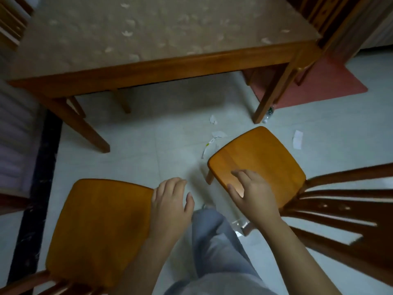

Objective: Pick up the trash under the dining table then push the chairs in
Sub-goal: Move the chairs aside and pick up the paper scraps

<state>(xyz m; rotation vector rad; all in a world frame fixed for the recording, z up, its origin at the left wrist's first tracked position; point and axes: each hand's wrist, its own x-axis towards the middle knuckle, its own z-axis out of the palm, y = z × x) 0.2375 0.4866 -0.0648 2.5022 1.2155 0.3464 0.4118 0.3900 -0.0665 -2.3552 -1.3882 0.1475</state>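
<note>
A pale tiled floor fills the middle of the scene. A reddish mat lies flat on it at the far right, one corner pointing right. Along the left side a black speckled strip runs from near to far. Left of that strip is something pale lilac and ribbed, too blurred to identify. White pleated fabric hangs at the far right corner.

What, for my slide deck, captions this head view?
Left hand at left chair, right hand at right chair; paper scraps near table.
</note>
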